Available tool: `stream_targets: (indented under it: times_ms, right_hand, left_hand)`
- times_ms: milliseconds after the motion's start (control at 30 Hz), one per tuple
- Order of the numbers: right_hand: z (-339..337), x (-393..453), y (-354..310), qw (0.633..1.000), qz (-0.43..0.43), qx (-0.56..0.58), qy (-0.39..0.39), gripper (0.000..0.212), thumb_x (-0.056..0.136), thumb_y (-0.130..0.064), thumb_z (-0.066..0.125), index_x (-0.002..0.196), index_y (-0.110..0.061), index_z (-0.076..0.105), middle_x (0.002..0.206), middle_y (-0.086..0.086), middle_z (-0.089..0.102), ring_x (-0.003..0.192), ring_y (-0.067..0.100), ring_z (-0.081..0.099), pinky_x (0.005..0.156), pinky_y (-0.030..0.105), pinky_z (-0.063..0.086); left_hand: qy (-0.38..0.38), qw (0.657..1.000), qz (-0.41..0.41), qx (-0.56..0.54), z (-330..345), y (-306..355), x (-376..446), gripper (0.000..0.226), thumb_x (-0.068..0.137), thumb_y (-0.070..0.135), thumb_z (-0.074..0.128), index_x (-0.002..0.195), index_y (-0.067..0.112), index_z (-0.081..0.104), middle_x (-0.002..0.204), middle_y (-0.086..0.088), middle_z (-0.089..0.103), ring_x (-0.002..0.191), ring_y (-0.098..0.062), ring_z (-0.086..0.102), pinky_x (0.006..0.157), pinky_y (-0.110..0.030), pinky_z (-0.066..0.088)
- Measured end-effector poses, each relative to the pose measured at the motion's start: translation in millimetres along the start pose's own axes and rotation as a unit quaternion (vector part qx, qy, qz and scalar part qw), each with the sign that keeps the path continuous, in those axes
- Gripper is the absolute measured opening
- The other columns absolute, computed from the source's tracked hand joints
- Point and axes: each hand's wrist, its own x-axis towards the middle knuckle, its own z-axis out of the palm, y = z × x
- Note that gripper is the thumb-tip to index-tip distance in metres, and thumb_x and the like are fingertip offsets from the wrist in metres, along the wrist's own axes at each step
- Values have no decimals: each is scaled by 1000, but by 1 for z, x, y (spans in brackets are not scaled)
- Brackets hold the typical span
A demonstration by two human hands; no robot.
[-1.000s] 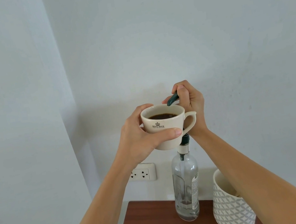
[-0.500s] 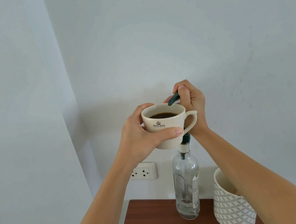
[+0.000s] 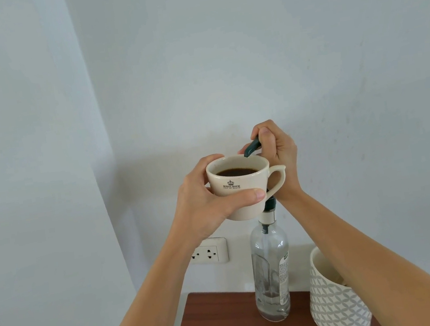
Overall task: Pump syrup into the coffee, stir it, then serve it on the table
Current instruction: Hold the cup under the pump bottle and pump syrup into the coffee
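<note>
At frame centre, the left hand [image 3: 204,209] grasps a cream ceramic cup of dark coffee [image 3: 239,187] beneath the dark green pump spout [image 3: 251,148]. The right hand [image 3: 279,153] clenches the pump head atop the clear glass syrup bottle [image 3: 271,268] standing on the brown wooden table [image 3: 227,325].

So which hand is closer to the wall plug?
Left. The left hand holds the cup up just above and right of the wall plug. The right hand is farther right and higher, on the pump.
</note>
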Motion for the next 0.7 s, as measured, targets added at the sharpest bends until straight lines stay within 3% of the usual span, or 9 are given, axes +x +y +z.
stream_targets:
  times_ms: [133, 233, 300, 367, 467, 533, 700]
  right_hand:
    - [-1, -1, -1, 1000, -3, -10, 7, 30, 101, -21, 38, 75, -15, 51, 63, 6, 51, 61, 40, 60, 56, 40, 46]
    - [-1, 0, -3, 1000, -14, -10, 5, 31, 106, -22, 36, 81, -13, 52, 64, 3, 55, 53, 16, 59, 57, 30, 46]
    - [-1, 0, -3, 1000, -9, -11, 6, 32, 106, -22, 36, 80, -12, 52, 61, 0, 55, 53, 10, 58, 56, 27, 46]
    - [-1, 0, -3, 1000, -6, -5, 6, 32, 105, -19, 37, 79, -10, 51, 57, -3, 54, 52, 12, 57, 54, 23, 44]
    - [-2, 1, -3, 1000, -11, -6, 3, 31, 104, -17, 38, 79, -5, 52, 60, 12, 52, 57, 26, 52, 54, 25, 41]
    - [-2, 1, -3, 1000, -14, -8, 1, 30, 102, -16, 38, 79, -2, 51, 60, 9, 49, 56, 19, 49, 53, 23, 39]
    - [-2, 2, -1, 1000, -14, -8, -1, 28, 100, -15, 37, 78, -3, 50, 66, 21, 48, 63, 40, 53, 54, 37, 40]
  left_hand:
    - [1, 1000, 1, 1, 1, 0, 0, 81, 38, 51, 91, 113, 35, 66, 108, 9, 76, 101, -17, 73, 88, -44, 63]
    - [1, 1000, 4, 1, 1, 2, 0, 79, 38, 51, 91, 111, 36, 66, 106, 10, 76, 99, -15, 73, 85, -41, 64]
    - [2, 1000, 4, 0, 1, 3, 0, 80, 37, 51, 90, 111, 36, 66, 106, 10, 76, 99, -15, 73, 84, -38, 64]
    - [3, 1000, 4, -4, 1, 3, -1, 80, 37, 51, 91, 112, 34, 67, 107, 9, 76, 99, -15, 73, 84, -38, 63]
    - [5, 1000, 1, -5, 2, 3, 1, 81, 37, 52, 90, 112, 35, 66, 107, 10, 76, 100, -15, 73, 83, -36, 63]
    - [5, 1000, 1, -7, 2, 3, 1, 81, 37, 51, 90, 112, 35, 67, 107, 10, 76, 99, -13, 73, 81, -33, 62]
    - [5, 1000, 0, -12, 1, 3, 1, 82, 35, 52, 89, 112, 35, 67, 106, 12, 76, 94, -8, 72, 75, -26, 59]
